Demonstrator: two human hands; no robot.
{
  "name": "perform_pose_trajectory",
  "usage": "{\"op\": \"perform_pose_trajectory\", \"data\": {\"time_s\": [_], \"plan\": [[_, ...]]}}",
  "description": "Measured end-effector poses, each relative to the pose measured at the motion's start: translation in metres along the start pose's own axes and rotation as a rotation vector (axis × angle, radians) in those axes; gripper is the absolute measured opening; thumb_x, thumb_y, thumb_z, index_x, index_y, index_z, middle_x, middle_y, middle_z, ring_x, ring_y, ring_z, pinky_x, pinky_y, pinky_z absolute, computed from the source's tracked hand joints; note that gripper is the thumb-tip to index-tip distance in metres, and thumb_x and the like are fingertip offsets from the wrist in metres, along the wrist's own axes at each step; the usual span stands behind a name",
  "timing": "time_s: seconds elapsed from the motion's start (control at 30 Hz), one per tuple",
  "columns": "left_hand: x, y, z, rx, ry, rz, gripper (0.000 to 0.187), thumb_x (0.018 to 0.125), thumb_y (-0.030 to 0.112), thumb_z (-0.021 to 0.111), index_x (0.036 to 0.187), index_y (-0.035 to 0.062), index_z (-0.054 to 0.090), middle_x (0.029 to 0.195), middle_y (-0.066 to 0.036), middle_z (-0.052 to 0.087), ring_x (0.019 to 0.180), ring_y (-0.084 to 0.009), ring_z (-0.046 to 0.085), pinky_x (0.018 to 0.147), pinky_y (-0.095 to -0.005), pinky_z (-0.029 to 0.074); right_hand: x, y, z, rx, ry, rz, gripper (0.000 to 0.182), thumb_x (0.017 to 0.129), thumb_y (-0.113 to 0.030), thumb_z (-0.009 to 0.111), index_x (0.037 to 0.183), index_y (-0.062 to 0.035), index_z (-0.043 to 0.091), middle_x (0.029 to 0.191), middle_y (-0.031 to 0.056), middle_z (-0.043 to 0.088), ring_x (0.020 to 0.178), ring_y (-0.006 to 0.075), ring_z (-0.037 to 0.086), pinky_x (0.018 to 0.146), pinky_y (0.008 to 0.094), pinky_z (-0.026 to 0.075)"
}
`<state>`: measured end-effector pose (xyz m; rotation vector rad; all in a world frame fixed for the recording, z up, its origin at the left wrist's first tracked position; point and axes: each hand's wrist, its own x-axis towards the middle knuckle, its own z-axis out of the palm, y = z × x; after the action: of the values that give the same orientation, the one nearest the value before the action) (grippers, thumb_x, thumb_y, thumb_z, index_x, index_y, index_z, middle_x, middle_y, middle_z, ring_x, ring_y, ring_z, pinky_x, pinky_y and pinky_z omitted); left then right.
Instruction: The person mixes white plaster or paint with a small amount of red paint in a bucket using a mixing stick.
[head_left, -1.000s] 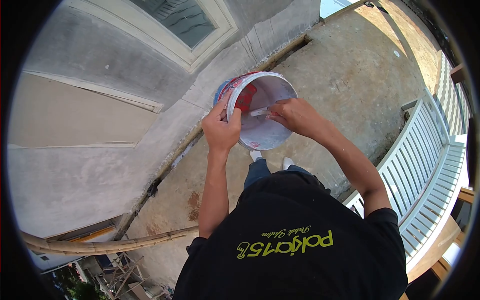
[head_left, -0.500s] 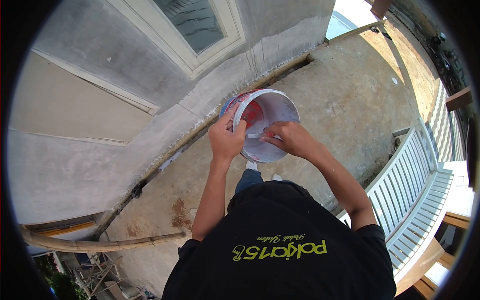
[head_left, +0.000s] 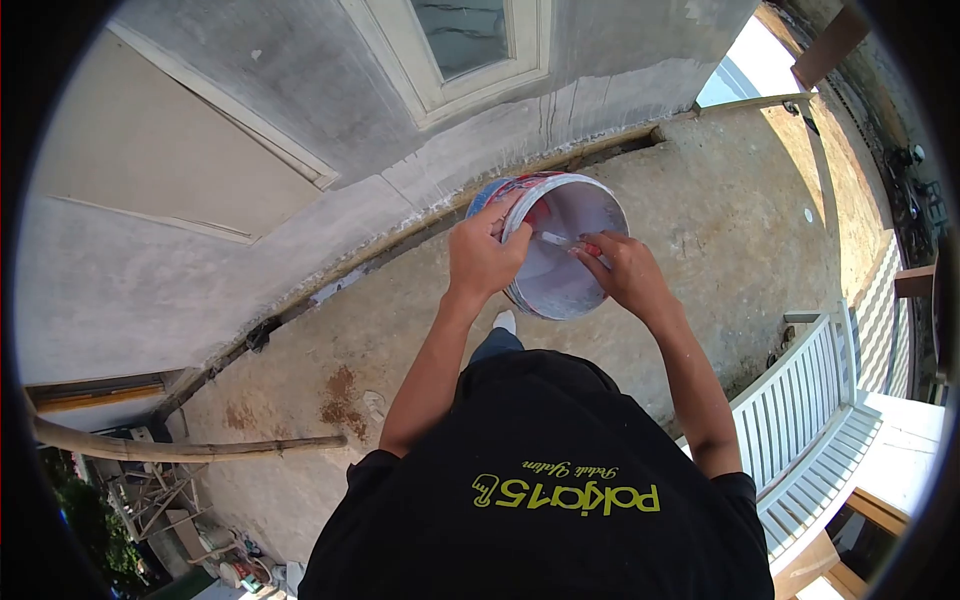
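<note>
A paint bucket (head_left: 575, 300) with a pale, paint-smeared inside and a red and blue outside is tilted so its mouth faces me. My left hand (head_left: 485, 250) grips its left rim, thumb over the edge and fingers around the outer wall. In my right hand (head_left: 628, 270), at the right side of the mouth, is a paintbrush (head_left: 553, 238) with a red handle. The brush's pale end points left into the bucket, close to my left thumb. A red patch shows on the inner wall behind it.
A grey, partly whitened wall (head_left: 340, 230) with a white-framed window (head_left: 465, 40) runs along the left, a narrow gutter at its foot. To the right stands a white slatted bench (head_left: 790, 430). A bamboo pole (head_left: 200, 450) lies at the lower left above the concrete floor (head_left: 730, 220).
The view has shifted, and bucket and hands now appear farther right and slightly higher. The paintbrush's pale end now angles up and left rather than nearly level.
</note>
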<state>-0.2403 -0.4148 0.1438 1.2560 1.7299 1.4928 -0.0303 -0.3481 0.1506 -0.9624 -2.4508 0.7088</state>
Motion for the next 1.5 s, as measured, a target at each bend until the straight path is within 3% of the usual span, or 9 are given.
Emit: {"op": "perform_pose_trajectory", "data": {"time_s": [0.13, 0.17, 0.37, 0.67, 0.87, 1.07, 1.33, 1.4, 1.5], "plan": [[0.012, 0.002, -0.012, 0.028, 0.03, 0.005, 0.041, 0.077, 0.011, 0.066, 0.116, 0.0014, 0.069, 0.099, -0.02, 0.073, 0.09, -0.0232, 0.074, 0.079, -0.0292, 0.055, 0.014, -0.011, 0.016, -0.019, -0.02, -0.045, 0.022, 0.089, -0.024, 0.069, 0.096, -0.0034, 0.071, 0.084, 0.0132, 0.068, 0.074, 0.0338, 0.067, 0.066, 0.0431, 0.053], [0.013, 0.004, -0.016, 0.046, 0.012, 0.002, 0.041, 0.08, 0.003, 0.063, 0.12, -0.0058, 0.065, 0.099, -0.015, 0.074, 0.091, -0.0141, 0.07, 0.079, -0.025, 0.053, 0.016, -0.017, 0.021, 0.024, -0.052, -0.045, 0.023, 0.089, -0.025, 0.069, 0.097, -0.0036, 0.071, 0.084, 0.013, 0.068, 0.074, 0.0336, 0.067, 0.066, 0.0426, 0.053], [0.025, -0.02, -0.038, -0.014, 0.083, -0.007, 0.04, 0.078, 0.011, 0.065, 0.116, 0.0013, 0.069, 0.1, -0.02, 0.073, 0.091, -0.0223, 0.073, 0.08, -0.0287, 0.054, 0.036, -0.036, 0.038, 0.112, -0.118, -0.062, 0.022, 0.088, -0.019, 0.071, 0.101, -0.0009, 0.072, 0.088, 0.0152, 0.069, 0.079, 0.0337, 0.068, 0.071, 0.0408, 0.054], [0.047, -0.023, -0.073, -0.176, 0.11, 0.019, 0.041, 0.078, 0.005, 0.064, 0.118, -0.0023, 0.067, 0.095, -0.016, 0.075, 0.087, -0.0108, 0.07, 0.079, -0.0253, 0.053, 0.07, -0.038, 0.045, -0.064, -0.234, -0.183, 0.018, 0.086, -0.016, 0.066, 0.097, -0.0022, 0.071, 0.091, 0.0159, 0.067, 0.083, 0.0359, 0.067, 0.074, 0.045, 0.055], [0.052, -0.04, -0.095, -0.023, 0.017, 0.008, 0.043, 0.083, -0.004, 0.058, 0.126, -0.0079, 0.061, 0.1, -0.01, 0.071, 0.082, -0.0082, 0.064, 0.073, -0.0205, 0.05, 0.091, -0.05, 0.065, -0.048, -0.337, -0.174, 0.022, 0.083, -0.008, 0.064, 0.103, -0.0017, 0.071, 0.1, 0.0146, 0.07, 0.091, 0.0343, 0.067, 0.08, 0.0417, 0.055], [0.067, -0.037, -0.107, -0.056, 0.006, 0.048, 0.044, 0.082, -0.004, 0.059, 0.126, -0.0084, 0.061, 0.105, -0.013, 0.071, 0.091, -0.0104, 0.065, 0.08, -0.0226, 0.05, 0.109, -0.069, 0.06, -0.222, -0.303, 0.005, 0.024, 0.074, -0.007, 0.062, 0.095, 0.0008, 0.069, 0.088, 0.0194, 0.069, 0.079, 0.039, 0.068, 0.076, 0.0461, 0.056], [0.067, -0.064, -0.1, -0.007, 0.07, 0.098, 0.042, 0.076, 0.006, 0.065, 0.118, -0.0008, 0.068, 0.101, -0.018, 0.074, 0.089, -0.0134, 0.071, 0.077, -0.0257, 0.053, 0.121, -0.066, 0.091, -0.316, -0.478, 0.195, 0.054, 0.083, -0.031, 0.061, 0.129, -0.0026, 0.055, 0.091, 0.0253, 0.069, 0.083, 0.0413, 0.07, 0.077, 0.0502, 0.056], [0.067, -0.052, -0.104, 0.033, 0.02, -0.098, 0.043, 0.076, 0.007, 0.066, 0.118, 0.0001, 0.068, 0.095, -0.017, 0.074, 0.083, -0.0127, 0.071, 0.075, -0.0262, 0.054, 0.13, -0.062, 0.083, -0.346, -0.569, 0.23, 0.059, 0.088, -0.038, 0.057, 0.136, -0.0035, 0.05, 0.095, 0.0234, 0.071, 0.088, 0.0383, 0.07, 0.078, 0.0495, 0.056], [0.07, -0.053, -0.099, 0.041, 0.041, -0.075, 0.043, 0.077, 0.011, 0.066, 0.118, 0.0008, 0.068, 0.091, -0.018, 0.074, 0.078, -0.0144, 0.072, 0.071, -0.0268, 0.055, 0.137, -0.061, 0.073, -0.354, -0.602, 0.272, 0.061, 0.092, -0.042, 0.05, 0.141, -0.0059, 0.046, 0.101, 0.0209, 0.071, 0.091, 0.0361, 0.071, 0.079, 0.0496, 0.056]]}}
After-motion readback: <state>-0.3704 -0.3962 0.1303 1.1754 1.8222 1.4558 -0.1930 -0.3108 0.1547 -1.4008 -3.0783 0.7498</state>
